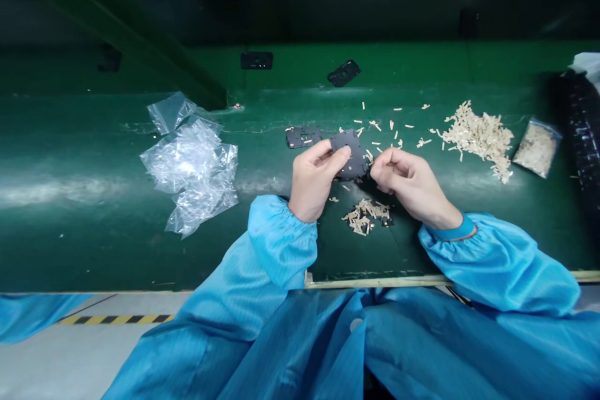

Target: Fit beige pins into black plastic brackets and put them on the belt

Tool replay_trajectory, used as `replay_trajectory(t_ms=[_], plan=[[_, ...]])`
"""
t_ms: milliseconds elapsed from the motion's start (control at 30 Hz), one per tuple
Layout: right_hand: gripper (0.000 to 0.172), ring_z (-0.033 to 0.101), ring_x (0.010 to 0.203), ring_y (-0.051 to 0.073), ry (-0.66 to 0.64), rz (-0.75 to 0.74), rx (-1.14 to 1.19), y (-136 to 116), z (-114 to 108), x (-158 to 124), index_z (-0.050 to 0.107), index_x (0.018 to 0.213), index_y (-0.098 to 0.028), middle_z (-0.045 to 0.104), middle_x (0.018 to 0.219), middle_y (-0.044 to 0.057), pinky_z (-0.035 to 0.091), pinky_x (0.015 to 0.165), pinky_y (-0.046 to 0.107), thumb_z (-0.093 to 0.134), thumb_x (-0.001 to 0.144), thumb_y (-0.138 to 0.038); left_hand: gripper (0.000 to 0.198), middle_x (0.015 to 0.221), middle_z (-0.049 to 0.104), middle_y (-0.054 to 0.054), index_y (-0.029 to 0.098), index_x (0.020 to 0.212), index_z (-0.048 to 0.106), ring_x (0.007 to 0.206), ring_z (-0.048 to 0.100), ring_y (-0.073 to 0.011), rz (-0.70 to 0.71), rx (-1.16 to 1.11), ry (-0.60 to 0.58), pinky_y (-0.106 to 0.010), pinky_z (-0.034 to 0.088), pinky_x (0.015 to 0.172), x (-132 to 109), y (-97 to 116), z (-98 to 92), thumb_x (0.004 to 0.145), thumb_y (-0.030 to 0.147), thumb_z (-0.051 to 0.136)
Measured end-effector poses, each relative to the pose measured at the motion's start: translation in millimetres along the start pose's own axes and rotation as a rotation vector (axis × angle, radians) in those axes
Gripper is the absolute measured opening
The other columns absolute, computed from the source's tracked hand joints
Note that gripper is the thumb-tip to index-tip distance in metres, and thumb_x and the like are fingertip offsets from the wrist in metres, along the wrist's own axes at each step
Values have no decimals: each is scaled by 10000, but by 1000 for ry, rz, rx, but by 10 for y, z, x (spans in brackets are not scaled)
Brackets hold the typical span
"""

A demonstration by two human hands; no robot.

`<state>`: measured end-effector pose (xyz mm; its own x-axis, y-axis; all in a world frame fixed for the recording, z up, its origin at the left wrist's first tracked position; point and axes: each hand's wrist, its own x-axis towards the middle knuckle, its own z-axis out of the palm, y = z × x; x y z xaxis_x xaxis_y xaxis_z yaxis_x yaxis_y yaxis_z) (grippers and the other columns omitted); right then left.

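The green surface (117, 250) carries everything within reach; the clear plastic bags (192, 159) lie crumpled on its left side, well apart from the handling, and that distance seems worth preserving so that no loose film drifts under the fingers; the right hand (412, 184) has its fingertips drawn together at the near right edge of the black plate, though I cannot tell whether a small piece sits between them; the left hand (312, 184) is clamped on that plate, thumb on top; the pale heap (478, 134) spreads to the right, with the zip bag (537, 147) of similar bits just beside it; the black plate (352, 165) is held up between the two hands, above the surface; a firm but light pinch near its edge should steady it without bending it, while the right fingertips work at the rim in small, controlled motions; the small pile (368, 217) of pale strips and dark bits lies nearer the body, below the plate; another black plate (300, 137) lies flat just beyond the left hand; loose pale strips (397, 109) scatter beyond the plate, and brushing them with a knuckle is best avoided.
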<state>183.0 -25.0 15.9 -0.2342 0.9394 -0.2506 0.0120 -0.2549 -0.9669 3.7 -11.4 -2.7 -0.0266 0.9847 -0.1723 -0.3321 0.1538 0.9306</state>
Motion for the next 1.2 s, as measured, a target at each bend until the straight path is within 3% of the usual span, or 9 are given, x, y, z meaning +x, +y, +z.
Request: replay_trajectory(t_ms=[367,667,967,1200], plan=[[183,408,577,96,-53,0,136,50,-29,5,644,842,-186,501,661,-40,281,550,276,736,905,-330,214,965,773,-15,212,978,756,856,713,-136,-30,-16,-62,-283,588,815,-18,-4,2,797,319,798],[215,396,556,99,-87,46,184,24,-37,-3,630,824,-194,488,635,-46,263,544,280,747,897,-360,269,996,774,-27,225,1024,755,852,716,-141,-92,-22,-132,-244,578,728,-24,-8,-27,815,388,798],[211,419,565,102,-272,160,394,-11,-3,-43,599,843,-201,483,635,-46,256,552,267,724,919,-354,292,932,757,-8,223,1010,753,804,687,-104,-170,-158,-187,-204,572,731,-61,-10,22,791,403,824],[291,401,548,103,-180,145,367,-9,45,-33,576,788,-209,489,627,-42,256,536,269,735,895,-427,290,949,747,-14,216,1001,730,805,689,-106,-192,-167,-170,-210,590,720,-68,-11,29,790,389,825]])
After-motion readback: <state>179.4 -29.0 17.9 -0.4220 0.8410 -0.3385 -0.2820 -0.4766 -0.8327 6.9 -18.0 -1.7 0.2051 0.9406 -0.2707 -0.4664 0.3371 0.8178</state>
